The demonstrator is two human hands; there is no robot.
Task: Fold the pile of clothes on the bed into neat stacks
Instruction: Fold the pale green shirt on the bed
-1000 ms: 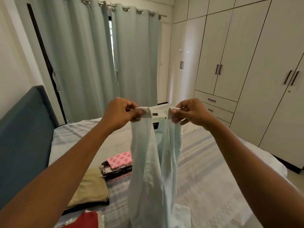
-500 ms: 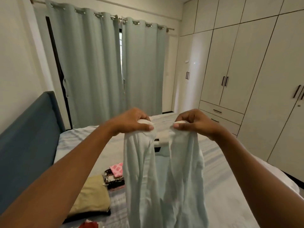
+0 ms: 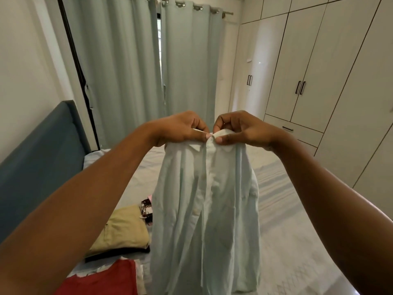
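Note:
A pale blue button-up shirt (image 3: 204,209) hangs in the air above the bed (image 3: 287,231), its button placket facing me. My left hand (image 3: 180,129) pinches the collar on the left of the placket. My right hand (image 3: 240,128) pinches the collar on the right. The two thumbs nearly touch at the top button. On the bed to the left lie a folded tan garment (image 3: 123,231) on a dark one, a red garment (image 3: 102,279) at the bottom edge, and a patterned folded piece (image 3: 146,207) partly hidden behind the shirt.
A blue-grey headboard (image 3: 42,156) stands at the left. Pale curtains (image 3: 138,71) hang behind the bed. White wardrobes (image 3: 319,71) with drawers fill the right wall. The bed's right half is covered by a light striped sheet.
My hands have come together, closing the shirt's two front halves at the collar. The shirt now hangs as one closed panel and hides more of the patterned stack.

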